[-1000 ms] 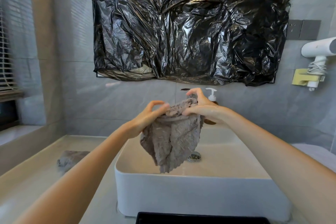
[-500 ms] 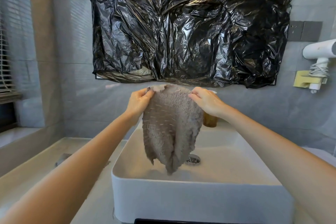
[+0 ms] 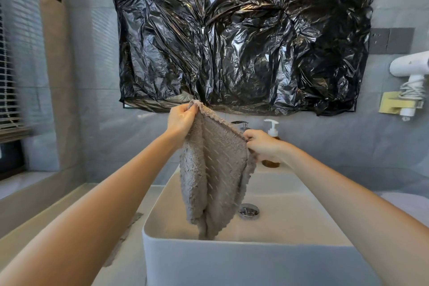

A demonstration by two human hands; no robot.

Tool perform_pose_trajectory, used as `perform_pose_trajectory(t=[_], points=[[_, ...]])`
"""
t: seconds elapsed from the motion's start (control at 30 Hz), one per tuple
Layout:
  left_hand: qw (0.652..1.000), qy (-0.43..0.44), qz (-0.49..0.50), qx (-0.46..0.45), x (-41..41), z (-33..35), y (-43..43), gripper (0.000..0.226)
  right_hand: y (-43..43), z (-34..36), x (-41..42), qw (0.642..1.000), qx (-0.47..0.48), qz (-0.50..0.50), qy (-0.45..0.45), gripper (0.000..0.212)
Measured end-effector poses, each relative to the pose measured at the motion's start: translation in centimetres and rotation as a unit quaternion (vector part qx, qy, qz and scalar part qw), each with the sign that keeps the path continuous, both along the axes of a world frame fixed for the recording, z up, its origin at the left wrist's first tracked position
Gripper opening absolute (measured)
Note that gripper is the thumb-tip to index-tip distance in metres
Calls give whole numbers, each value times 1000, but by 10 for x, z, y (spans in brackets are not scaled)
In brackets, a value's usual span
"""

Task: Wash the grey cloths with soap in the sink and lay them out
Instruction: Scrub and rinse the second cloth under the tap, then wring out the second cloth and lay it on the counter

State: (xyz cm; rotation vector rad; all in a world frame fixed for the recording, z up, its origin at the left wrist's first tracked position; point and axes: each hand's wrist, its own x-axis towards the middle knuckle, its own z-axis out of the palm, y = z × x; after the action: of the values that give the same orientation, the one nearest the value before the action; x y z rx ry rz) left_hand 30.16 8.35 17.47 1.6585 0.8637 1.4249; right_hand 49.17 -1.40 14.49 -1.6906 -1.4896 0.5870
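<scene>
At center frame the left hand [image 3: 180, 118], higher, and the right hand [image 3: 262, 146] pinch the cloth [image 3: 213, 169] by its top corners, so it hangs spread over the sink [image 3: 232, 246]. I judge washing near done, with laying out left. At lower left, a 2nd cloth [image 3: 126, 232] is mostly hidden by the forearm; I can't tell its state.

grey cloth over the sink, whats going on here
A person holds a grey cloth spread out above the white sink. The left hand pinches its higher corner and the right hand its lower one, and the cloth's bottom end hangs into the basin. A soap bottle stands behind, by the tap. A second grey cloth lies on the counter left of the sink.
</scene>
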Motion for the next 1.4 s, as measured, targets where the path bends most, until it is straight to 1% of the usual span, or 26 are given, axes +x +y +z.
perform_pose_trajectory(t=[0.07,0.17,0.23,0.27,0.3,0.37,0.4,0.43,0.47,0.5,0.57,0.6,0.67,0.7,0.73,0.77,0.83,0.87,0.9,0.93,0.97,1.03,1.13,1.17,1.23,1.4], points=[[999,28,25,-1,-2,-7,5,33,2,6,4,997,-15,9,73,35],[997,60,53,-16,-6,-18,13,28,7,8,14,988,-43,28,147,53],[995,66,57,-40,-6,-24,18,28,8,2,12,985,-49,26,166,58],[995,66,60,-50,-5,-25,18,29,8,-1,9,987,-39,14,155,57],[994,63,62,-62,-5,-25,18,31,10,-5,6,992,-18,-4,128,53],[993,40,64,-94,-6,-26,20,31,9,-10,0,999,30,-40,12,40],[992,27,64,-109,-7,-27,21,31,9,-13,0,998,37,-32,-42,33],[991,21,63,-118,-8,-27,22,31,9,-15,2,997,21,-5,-69,26],[990,20,58,-125,-8,-29,23,32,8,-17,6,996,-8,25,-85,27],[990,17,51,-131,-7,-30,23,34,6,-19,8,993,-31,44,-107,36],[989,-4,42,-143,-6,-29,21,36,2,-20,12,983,-54,47,-171,48],[987,-22,40,-154,-7,-27,20,36,0,-21,13,978,-46,44,-200,45],[983,-62,31,-171,-12,-24,18,33,-2,-24,19,972,-26,42,-232,23],[982,-74,25,-174,-16,-22,18,31,-2,-25,24,974,-22,41,-223,11],[980,-85,23,-176,-21,-20,19,29,-5,-24,29,979,-17,39,-201,8],[979,-99,28,-173,-26,-17,20,27,-8,-22,34,987,-7,32,-158,15],[978,-121,48,-163,-36,-10,21,25,-13,-13,39,998,53,6,-15,23],[978,-132,55,-151,-39,-6,24,25,-15,-6,37,993,99,-15,61,23],[980,-134,62,-134,-41,-5,27,26,-14,0,35,983,144,-38,109,23],[984,-113,74,-117,-43,-4,29,28,-12,5,33,976,171,-62,120,23],[987,-86,90,-105,-43,-6,30,30,-9,7,29,977,171,-79,100,23],[984,-39,133,-115,-45,-18,36,35,-7,6,18,986,127,-101,43,25],[973,-16,183,-140,-51,-30,35,36,-2,9,14,970,173,-146,82,26],[974,3,185,-134,-51,-31,34,32,-1,10,13,971,161,-152,87,26],[979,13,148,-139,-48,-27,28,21,-4,9,9,976,111,-154,108,25],[977,-32,82,-196,-48,-18,19,23,-3,17,16,948,144,-247,144,29]])
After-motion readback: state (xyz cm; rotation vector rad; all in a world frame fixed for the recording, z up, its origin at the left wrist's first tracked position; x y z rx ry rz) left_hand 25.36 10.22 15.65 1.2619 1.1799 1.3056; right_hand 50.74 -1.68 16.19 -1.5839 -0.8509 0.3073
